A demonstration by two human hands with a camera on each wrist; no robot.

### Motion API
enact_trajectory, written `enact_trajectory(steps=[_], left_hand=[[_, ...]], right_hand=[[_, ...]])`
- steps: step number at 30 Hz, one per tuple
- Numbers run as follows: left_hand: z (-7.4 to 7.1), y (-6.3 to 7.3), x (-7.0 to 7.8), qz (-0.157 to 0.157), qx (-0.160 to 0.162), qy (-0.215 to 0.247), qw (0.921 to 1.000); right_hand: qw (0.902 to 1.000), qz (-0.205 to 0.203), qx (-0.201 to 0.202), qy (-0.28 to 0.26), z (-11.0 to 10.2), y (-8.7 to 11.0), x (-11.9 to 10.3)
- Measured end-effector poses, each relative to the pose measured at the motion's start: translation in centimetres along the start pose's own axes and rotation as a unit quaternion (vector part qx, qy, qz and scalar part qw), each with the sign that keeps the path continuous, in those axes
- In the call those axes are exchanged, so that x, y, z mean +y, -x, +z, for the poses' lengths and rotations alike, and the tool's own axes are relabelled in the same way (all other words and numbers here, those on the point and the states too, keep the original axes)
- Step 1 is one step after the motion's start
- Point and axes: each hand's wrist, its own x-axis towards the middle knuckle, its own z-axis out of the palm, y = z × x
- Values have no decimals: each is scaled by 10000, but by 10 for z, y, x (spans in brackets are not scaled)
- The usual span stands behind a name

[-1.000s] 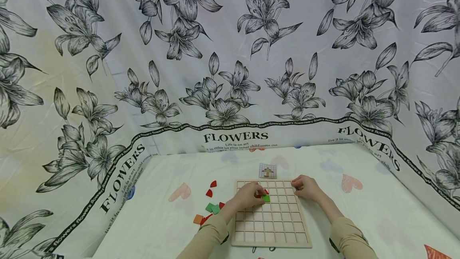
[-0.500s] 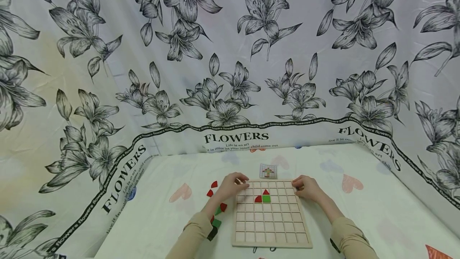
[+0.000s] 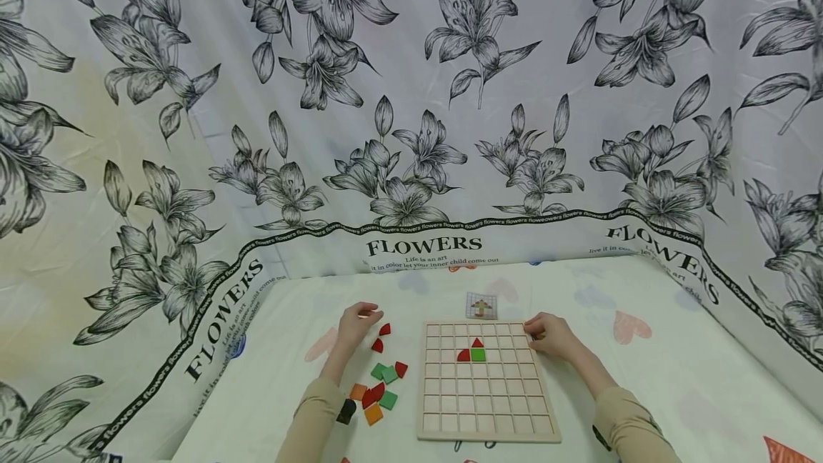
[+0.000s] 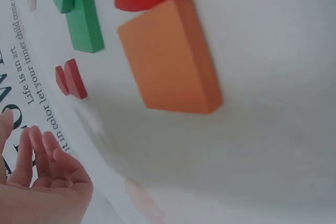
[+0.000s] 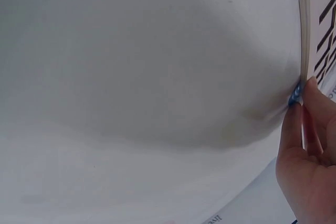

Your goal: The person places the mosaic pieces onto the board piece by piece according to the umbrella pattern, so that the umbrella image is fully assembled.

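Note:
A wooden grid board [image 3: 489, 437] lies on the cloth, bearing a green square [image 3: 478, 354], a red triangle [image 3: 476, 343] above it and a red quarter-circle [image 3: 464, 356] to its left. My right hand [image 3: 551, 336] pinches the board's far right edge; in the right wrist view a small blue bit [image 5: 296, 94] shows at the fingertips. My left hand [image 3: 355, 326] hovers left of the board with loosely bent fingers and holds nothing. Two red rounded wedges [image 3: 381, 339] lie just to its right. An orange block [image 4: 163, 59] appears large in the left wrist view.
Between the left forearm and the board lie several loose green blocks [image 3: 388, 400], red pieces [image 3: 373, 396] and orange blocks [image 3: 373, 414]. A small pattern card [image 3: 481, 305] rests beyond the board's far edge. A printed curtain [image 3: 424, 245] rises behind the table.
My left hand has let go of the pieces on the board, which now show in full, and has moved left past the loose blocks. The right hand has stayed at the board's edge.

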Motion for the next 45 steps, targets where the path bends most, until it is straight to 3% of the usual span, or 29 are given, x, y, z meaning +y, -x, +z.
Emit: enact_trajectory(steps=[5, 10, 15, 25, 32, 45], left_hand=[[-2, 2, -5, -324, -115, -161, 9993], [4, 5, -4, -444, -325, -374, 9978], [11, 4, -5, -435, -412, -696, 9958], [15, 3, -6, -180, -740, -1090, 9911], [10, 6, -7, 245, -907, -1113, 9893], [4, 10, -7, 249, -923, -984, 9905]], right_hand=[[9997, -239, 14, -70, -1, -1, 5], [9997, 201, -48, 120, -3, 0, -11], [9993, 262, -108, 255, -1, 0, -14], [9993, 314, -103, 163, -2, 1, -19], [9993, 256, -106, 245, -2, 1, -17], [9991, 253, -129, 299, -2, 1, -17]])
